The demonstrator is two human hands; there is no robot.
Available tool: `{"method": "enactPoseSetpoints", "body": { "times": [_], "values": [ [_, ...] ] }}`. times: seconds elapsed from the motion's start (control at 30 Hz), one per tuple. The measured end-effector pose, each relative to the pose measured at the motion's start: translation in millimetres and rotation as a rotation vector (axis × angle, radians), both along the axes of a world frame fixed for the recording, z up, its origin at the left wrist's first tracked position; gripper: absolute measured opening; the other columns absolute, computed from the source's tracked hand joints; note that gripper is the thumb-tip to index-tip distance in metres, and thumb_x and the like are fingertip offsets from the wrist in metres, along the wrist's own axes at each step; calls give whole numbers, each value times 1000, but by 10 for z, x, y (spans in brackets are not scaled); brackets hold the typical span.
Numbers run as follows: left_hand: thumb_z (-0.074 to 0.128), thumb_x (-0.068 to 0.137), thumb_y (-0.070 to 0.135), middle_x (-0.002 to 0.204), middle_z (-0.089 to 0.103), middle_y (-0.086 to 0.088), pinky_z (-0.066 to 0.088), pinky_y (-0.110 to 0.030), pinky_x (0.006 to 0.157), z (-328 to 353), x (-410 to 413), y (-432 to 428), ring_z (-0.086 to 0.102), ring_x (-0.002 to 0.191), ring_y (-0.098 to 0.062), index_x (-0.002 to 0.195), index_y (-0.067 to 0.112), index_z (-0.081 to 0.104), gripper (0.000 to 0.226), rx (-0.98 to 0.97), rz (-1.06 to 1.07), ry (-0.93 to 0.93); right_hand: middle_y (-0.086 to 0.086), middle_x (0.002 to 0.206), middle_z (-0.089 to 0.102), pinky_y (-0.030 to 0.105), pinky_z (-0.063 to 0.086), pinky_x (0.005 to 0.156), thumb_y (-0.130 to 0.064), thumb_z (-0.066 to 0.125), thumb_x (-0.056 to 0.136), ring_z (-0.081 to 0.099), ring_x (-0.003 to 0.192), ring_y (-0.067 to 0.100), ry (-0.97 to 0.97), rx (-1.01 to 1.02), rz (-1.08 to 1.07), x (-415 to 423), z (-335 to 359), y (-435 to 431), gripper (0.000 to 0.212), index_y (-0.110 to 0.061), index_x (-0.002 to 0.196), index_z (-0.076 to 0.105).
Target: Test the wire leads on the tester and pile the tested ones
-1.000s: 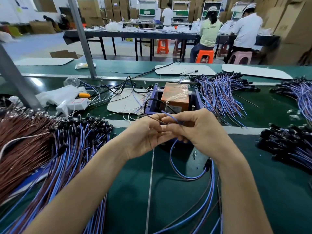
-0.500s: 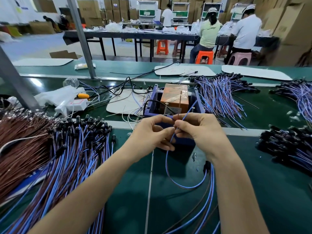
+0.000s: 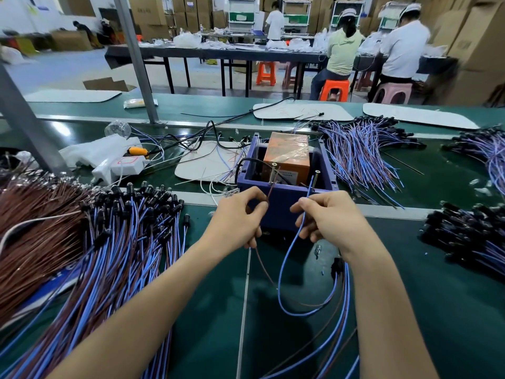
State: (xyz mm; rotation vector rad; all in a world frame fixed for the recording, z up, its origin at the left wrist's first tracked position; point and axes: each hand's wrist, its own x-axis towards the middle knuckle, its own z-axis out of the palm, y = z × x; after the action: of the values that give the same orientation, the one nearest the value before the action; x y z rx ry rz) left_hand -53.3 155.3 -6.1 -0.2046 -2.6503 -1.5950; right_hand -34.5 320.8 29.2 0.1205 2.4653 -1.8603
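Wire lead (image 3: 281, 266), twin-stranded in blue and brown: likely feather-light and limp, with no stiffness to hold a shape, so sags in a loop over the green bench (image 3: 410, 310) at 6 o'clock from the tester (image 3: 284, 206). Best taken just short of the bare tips, where a pinch can steer them; taken farther back, would probably flop off target. Held that way here: left hand (image 3: 235, 217) with thumb and forefinger clamped on the brown strand (image 3: 261, 262), tip aimed up at the left screw post (image 3: 274, 173); right hand (image 3: 328, 218) with thumb and forefinger clamped on the blue strand (image 3: 310, 187), tip up beside the right screw post (image 3: 317, 178). Cannot tell whether either tip touches metal. Black plug (image 3: 337, 266) at the lead's other end, beside the right wrist, at 5 o'clock from the tester. Probably slick and easily kinked, so calls for a light, firm pinch, not a pull. Tester an open blue box holding an orange block (image 3: 289, 157) under clear film toward its 12 o'clock wall, both posts at its 6 o'clock wall. Loose heaps of like leads at 9 o'clock (image 3: 123, 242), 1 o'clock (image 3: 355, 160) and 3 o'clock (image 3: 464, 236) of the box; no telling which heap is tested.
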Motion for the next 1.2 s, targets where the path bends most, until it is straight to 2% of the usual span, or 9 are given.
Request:
{"method": "enactPoseSetpoints", "body": {
  "times": [0.37, 0.5, 0.63, 0.77, 1.0, 1.2],
  "values": [
    [46, 88, 9, 48, 64, -7, 48, -22, 40, -118, -93, -52, 57, 36, -17, 80, 17, 56, 14, -101, 41, -60, 0, 47, 60, 17, 35, 34, -11, 50, 98, 52, 36, 12, -37, 47, -18, -47, -53, 80, 29, -6, 74, 67],
    [47, 86, 10, 54, 68, -4, 49, -19, 43, -109, -109, -70, 62, 40, -18, 77, 13, 55, 12, -146, 56, -34, -2, 46, 61, 17, 32, 34, -14, 51, 98, 50, 38, 13, -40, 80, -31, -76, -78, 107, 30, -10, 74, 68],
    [48, 88, 6, 53, 67, -5, 49, -22, 42, -110, -126, -57, 65, 43, -20, 71, 8, 55, 18, -105, 68, -51, -2, 47, 62, 16, 31, 35, -16, 52, 98, 50, 39, 13, -38, 105, -50, -92, -109, 130, 30, -11, 74, 69],
    [49, 93, 11, 50, 65, -3, 46, -20, 40, -120, -131, -57, 66, 43, -21, 70, 9, 55, 24, -89, 62, -38, -3, 47, 62, 10, 30, 34, -18, 52, 97, 49, 37, 12, -27, 140, -74, -113, -137, 140, 29, -10, 76, 71],
    [46, 99, 24, 48, 64, -6, 47, -25, 40, -137, -143, -67, 65, 42, -24, 68, 5, 53, 37, -54, 40, -29, -1, 45, 61, 11, 28, 31, -12, 53, 93, 47, 34, 11, -76, 170, -76, -135, -172, 180, 27, -8, 73, 70],
    [43, 100, 22, 49, 64, -6, 48, -25, 40, -139, -140, -72, 65, 42, -24, 75, 8, 53, 30, -55, 26, -12, -3, 44, 60, 11, 29, 33, -15, 53, 95, 46, 35, 11, -44, 157, -74, -165, -207, 159, 27, -11, 74, 71]
  ]
}}
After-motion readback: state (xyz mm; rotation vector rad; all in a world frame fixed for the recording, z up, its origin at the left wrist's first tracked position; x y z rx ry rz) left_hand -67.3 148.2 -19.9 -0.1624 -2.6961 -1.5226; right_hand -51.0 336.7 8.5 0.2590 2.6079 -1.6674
